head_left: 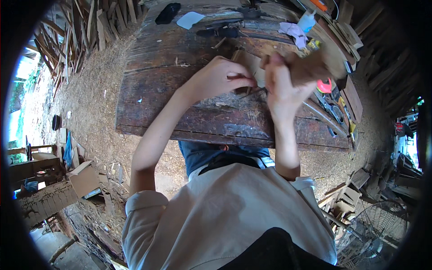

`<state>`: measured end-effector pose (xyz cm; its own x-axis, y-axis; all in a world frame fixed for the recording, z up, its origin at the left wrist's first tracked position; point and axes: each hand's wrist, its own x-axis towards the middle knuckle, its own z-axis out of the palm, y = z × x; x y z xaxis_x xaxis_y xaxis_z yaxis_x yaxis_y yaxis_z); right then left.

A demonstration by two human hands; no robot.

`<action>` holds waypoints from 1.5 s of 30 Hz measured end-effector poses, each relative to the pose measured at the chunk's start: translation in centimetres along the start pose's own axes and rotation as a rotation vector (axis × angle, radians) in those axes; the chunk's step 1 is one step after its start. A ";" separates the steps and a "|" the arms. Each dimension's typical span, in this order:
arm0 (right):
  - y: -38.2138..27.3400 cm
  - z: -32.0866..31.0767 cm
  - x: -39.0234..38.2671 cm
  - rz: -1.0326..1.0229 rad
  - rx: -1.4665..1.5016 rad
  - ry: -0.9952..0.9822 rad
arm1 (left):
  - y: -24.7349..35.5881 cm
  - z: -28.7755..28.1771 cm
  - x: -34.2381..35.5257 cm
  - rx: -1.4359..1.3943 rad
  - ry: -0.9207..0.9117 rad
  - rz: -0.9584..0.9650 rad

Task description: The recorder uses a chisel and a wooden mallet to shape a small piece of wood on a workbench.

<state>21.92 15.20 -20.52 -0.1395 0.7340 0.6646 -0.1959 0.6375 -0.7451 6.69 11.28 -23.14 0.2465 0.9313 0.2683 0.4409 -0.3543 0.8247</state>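
Observation:
My right hand (283,99) is raised over the workbench (157,90), its fingers closed round a brown wooden block (317,66). Motion smears the block, so its exact shape is unclear. To its left, my left hand (222,78) is bent at the wrist with thumb and fingers pinched together. A thin dark rod (253,93) shows just below those fingertips; whether they grip it is hard to make out. Behind the fingertips lies a flat piece of wood (246,60), partly covered by both hands.
On the bench's right side are a pink-red round tool (324,85), scissors (336,113) and a long wooden bar (326,118). A bottle (307,21) and pale cloth (294,34) stand toward the back. Wood strips (101,27) lean at far left; a fan (375,229) stands lower right.

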 end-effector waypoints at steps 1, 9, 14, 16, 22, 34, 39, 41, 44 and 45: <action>-0.5 -0.1 0.1 -0.037 0.013 0.019 | -0.1 0.2 -0.1 -0.046 0.027 -0.021; -1.7 0.5 0.6 -0.009 0.028 0.061 | 0.1 0.1 0.0 -0.008 0.035 -0.049; -0.5 0.7 0.6 0.019 -0.012 0.030 | 0.0 0.1 0.1 -0.027 0.053 -0.024; -0.8 0.5 0.6 0.037 0.007 0.030 | -0.3 0.1 0.1 -0.068 0.045 -0.075; 0.7 0.2 -0.1 0.122 -0.013 0.055 | 0.0 0.0 0.3 -0.031 0.046 -0.037; -0.5 0.3 0.3 0.042 0.043 0.034 | -0.7 0.3 -0.1 -0.097 0.058 -0.022; -0.6 0.7 0.1 0.054 0.074 0.063 | -0.8 0.1 0.1 -0.024 0.039 -0.042; -0.6 0.5 -0.3 0.070 0.011 0.046 | -1.0 0.1 0.1 0.021 0.053 -0.010; -1.6 0.4 -0.1 0.021 0.062 0.051 | -0.8 0.0 0.0 0.040 0.056 0.012; -2.0 0.3 0.0 0.025 0.096 0.055 | -0.5 -0.1 0.1 -0.012 0.036 -0.027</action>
<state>21.96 13.89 -19.00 -0.0924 0.7632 0.6395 -0.2853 0.5950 -0.7513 6.45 11.57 -23.45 0.2034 0.9430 0.2633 0.4364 -0.3280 0.8378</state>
